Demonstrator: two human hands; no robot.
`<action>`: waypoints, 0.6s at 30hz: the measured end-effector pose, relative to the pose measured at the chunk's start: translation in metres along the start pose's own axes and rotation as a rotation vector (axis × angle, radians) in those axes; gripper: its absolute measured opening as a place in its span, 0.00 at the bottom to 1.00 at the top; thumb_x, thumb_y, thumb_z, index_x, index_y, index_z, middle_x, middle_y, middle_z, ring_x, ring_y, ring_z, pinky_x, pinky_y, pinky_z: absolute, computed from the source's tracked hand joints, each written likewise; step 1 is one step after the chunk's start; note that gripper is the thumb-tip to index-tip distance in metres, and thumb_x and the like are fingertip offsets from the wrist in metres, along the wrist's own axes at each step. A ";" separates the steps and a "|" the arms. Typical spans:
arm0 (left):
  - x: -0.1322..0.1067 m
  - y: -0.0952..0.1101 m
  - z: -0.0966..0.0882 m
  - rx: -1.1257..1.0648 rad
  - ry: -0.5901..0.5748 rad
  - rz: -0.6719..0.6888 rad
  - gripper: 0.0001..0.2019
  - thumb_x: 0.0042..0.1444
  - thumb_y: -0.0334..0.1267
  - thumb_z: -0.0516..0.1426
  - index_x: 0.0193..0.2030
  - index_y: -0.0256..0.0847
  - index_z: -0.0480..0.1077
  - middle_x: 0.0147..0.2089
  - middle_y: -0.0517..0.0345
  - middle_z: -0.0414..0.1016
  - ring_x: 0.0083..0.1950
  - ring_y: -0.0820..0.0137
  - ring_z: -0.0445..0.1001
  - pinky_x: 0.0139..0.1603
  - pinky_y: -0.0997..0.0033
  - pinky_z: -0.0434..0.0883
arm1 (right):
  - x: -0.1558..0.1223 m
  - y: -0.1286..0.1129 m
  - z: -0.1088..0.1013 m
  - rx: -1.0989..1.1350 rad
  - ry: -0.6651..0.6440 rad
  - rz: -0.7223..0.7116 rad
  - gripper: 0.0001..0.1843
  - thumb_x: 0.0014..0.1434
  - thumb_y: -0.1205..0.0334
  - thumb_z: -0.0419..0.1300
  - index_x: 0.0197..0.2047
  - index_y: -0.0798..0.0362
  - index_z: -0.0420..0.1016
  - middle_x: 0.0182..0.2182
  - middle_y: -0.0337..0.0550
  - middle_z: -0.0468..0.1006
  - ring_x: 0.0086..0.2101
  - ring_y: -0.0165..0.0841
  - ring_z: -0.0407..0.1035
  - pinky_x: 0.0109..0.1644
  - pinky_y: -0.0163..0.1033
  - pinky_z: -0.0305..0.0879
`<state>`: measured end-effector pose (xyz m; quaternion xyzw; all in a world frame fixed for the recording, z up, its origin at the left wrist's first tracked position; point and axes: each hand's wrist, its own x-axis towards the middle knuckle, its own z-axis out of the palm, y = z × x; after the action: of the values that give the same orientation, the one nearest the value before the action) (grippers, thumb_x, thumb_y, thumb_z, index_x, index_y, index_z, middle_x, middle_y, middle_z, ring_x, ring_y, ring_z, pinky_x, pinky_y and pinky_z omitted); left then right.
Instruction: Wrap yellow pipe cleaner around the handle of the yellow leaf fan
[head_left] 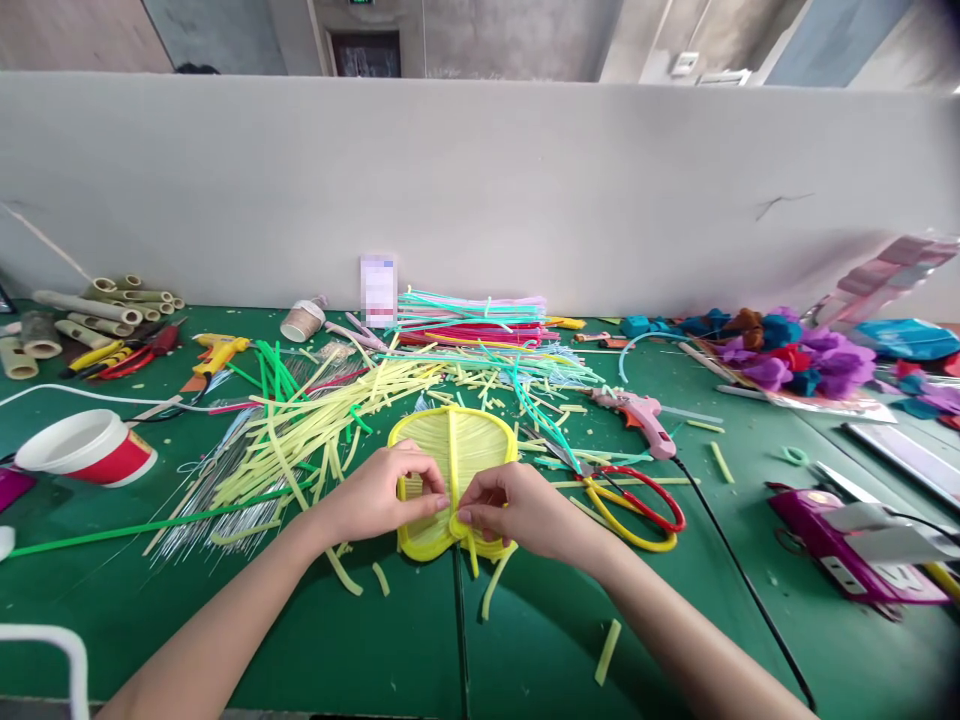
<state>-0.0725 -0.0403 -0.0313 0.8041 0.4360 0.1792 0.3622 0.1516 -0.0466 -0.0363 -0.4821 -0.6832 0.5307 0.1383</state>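
Note:
A yellow leaf-shaped piece (425, 437) with a thick rim, a raised middle strip and a finely ribbed, see-through filling lies before me on the green table. My left hand (401, 487) is closed in a pinch over its left half, close to the middle strip; what the fingertips hold, if anything, is hidden. At the lower end of that strip, my right hand (506, 505) pinches a yellow strip (456, 525) that bends round there. A loose end points down toward me below the fingers.
Cut yellow strips (360, 390) and thin wires (217, 500) lie at left. Scissors (637, 510) and a pink glue gun (641, 415) sit at right, a paper cup (90, 447) far left, a purple power strip (862, 550) far right. A white partition (480, 190) stands behind.

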 end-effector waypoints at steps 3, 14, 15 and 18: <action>-0.001 0.000 0.003 0.007 -0.068 0.000 0.09 0.56 0.46 0.63 0.35 0.43 0.74 0.37 0.60 0.72 0.41 0.67 0.71 0.42 0.70 0.66 | 0.004 -0.001 0.004 -0.085 0.060 -0.021 0.03 0.53 0.65 0.64 0.30 0.55 0.78 0.23 0.39 0.78 0.24 0.29 0.69 0.27 0.32 0.61; 0.001 0.000 0.017 0.019 -0.086 0.112 0.05 0.57 0.38 0.63 0.33 0.42 0.73 0.35 0.60 0.74 0.44 0.65 0.69 0.44 0.68 0.65 | -0.022 0.005 0.017 -0.180 0.204 -0.086 0.06 0.58 0.65 0.64 0.37 0.51 0.83 0.31 0.40 0.83 0.30 0.33 0.73 0.36 0.35 0.65; 0.001 0.000 0.017 0.020 -0.088 0.111 0.04 0.57 0.38 0.63 0.33 0.42 0.73 0.35 0.60 0.74 0.44 0.65 0.69 0.45 0.68 0.65 | -0.024 0.008 0.020 -0.185 0.224 -0.090 0.06 0.57 0.63 0.65 0.38 0.51 0.83 0.32 0.41 0.83 0.31 0.33 0.74 0.36 0.35 0.65; 0.001 -0.001 0.017 0.011 -0.091 0.105 0.04 0.57 0.39 0.63 0.33 0.43 0.74 0.35 0.59 0.74 0.45 0.65 0.70 0.45 0.68 0.65 | -0.030 0.013 0.029 -0.264 0.292 -0.127 0.07 0.58 0.61 0.66 0.40 0.51 0.83 0.34 0.44 0.81 0.31 0.34 0.73 0.35 0.36 0.65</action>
<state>-0.0617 -0.0463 -0.0434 0.8352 0.3770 0.1588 0.3675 0.1528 -0.0882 -0.0489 -0.5238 -0.7485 0.3514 0.2047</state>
